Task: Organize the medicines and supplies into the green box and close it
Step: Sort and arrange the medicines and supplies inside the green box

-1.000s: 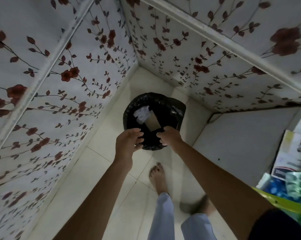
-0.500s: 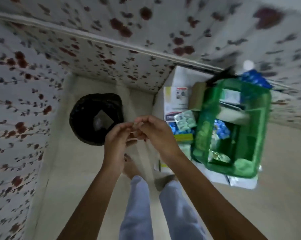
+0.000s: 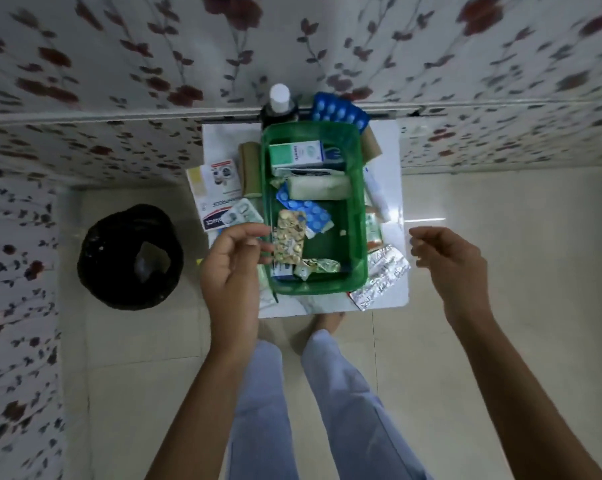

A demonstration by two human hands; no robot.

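The green box (image 3: 360, 206) stands open on a small white table (image 3: 393, 150). Inside lie a green-and-white carton (image 3: 296, 152), a white bandage roll (image 3: 318, 187), a blue blister pack (image 3: 311, 213) and crumpled foil (image 3: 315, 266). My left hand (image 3: 232, 268) is at the box's left wall, fingertips pinching a gold blister pack (image 3: 289, 239) that hangs over the box's inside. My right hand (image 3: 446, 268) hovers right of the table, fingers loosely apart and holding nothing. No lid is visible.
Around the box lie a plaster carton (image 3: 216, 192), a brown roll (image 3: 249, 168), a white tube (image 3: 375, 192), a silver blister strip (image 3: 381, 277), another blue blister pack (image 3: 339, 114) and a white-capped bottle (image 3: 279, 98). A black bin (image 3: 130, 258) stands on the floor at left.
The view swung from the bin to the table. My hands, together over the bin before, have separated; the left is now at the box, the right has gone out to the right.
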